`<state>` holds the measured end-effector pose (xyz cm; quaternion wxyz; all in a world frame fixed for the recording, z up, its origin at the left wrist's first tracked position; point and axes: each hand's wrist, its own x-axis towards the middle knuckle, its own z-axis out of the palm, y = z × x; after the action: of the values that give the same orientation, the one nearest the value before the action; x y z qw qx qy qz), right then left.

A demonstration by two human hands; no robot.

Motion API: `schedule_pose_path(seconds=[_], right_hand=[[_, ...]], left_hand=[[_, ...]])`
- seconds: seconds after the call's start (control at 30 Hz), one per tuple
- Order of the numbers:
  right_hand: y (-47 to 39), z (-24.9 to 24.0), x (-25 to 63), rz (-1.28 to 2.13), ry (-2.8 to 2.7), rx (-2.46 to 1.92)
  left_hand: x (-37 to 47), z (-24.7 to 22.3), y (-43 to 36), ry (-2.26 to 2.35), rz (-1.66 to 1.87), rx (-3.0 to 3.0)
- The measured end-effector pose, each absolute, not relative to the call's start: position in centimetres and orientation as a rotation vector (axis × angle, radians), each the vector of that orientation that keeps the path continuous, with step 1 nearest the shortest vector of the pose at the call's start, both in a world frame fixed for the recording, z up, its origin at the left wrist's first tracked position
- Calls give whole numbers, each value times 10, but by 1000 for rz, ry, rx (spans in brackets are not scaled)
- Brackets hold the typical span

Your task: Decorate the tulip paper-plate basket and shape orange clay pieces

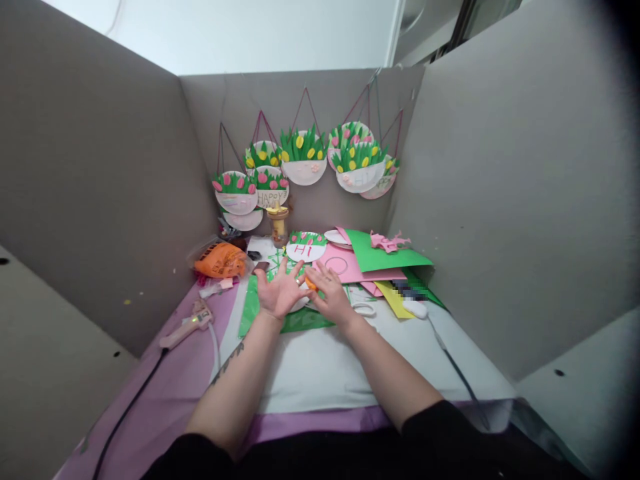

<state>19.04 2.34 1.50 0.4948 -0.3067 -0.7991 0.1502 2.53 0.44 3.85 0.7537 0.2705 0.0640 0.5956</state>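
Observation:
My left hand (pixel 281 291) is turned palm up with its fingers spread, and nothing lies in it. Just to its right, my right hand (pixel 329 292) is palm down with its fingers stretched out. A small orange object (pixel 311 284) shows at the fingertips of my right hand, between the two hands. Both hands are above a green sheet (pixel 300 324). Behind them stands a white paper-plate piece (pixel 306 251) with "HI" in red, green paper grass and pink flowers. White-handled scissors (pixel 364 309) are right of my right hand.
A pink glue gun (pixel 187 331) lies at the left, near an orange bag (pixel 221 259). Green card (pixel 387 257), pink card (pixel 350 265) and yellow paper (pixel 395 300) are stacked at the right. Decorated paper plates (pixel 303 172) hang on the grey back panel. A jar (pixel 279 227) stands below them.

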Motion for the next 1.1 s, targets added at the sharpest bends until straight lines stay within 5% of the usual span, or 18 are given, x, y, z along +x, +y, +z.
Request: schedule_pose_path(seconds=[0.33, 0.67, 1.1], right_hand=[[19, 18, 188, 94, -2083, -740], [27, 17, 188, 711, -1687, -750], [28, 18, 194, 525, -1739, -806]], left_hand=[[29, 41, 3, 131, 1267, 579], [30, 42, 1, 137, 1240, 566], [26, 40, 4, 106, 1195, 618]])
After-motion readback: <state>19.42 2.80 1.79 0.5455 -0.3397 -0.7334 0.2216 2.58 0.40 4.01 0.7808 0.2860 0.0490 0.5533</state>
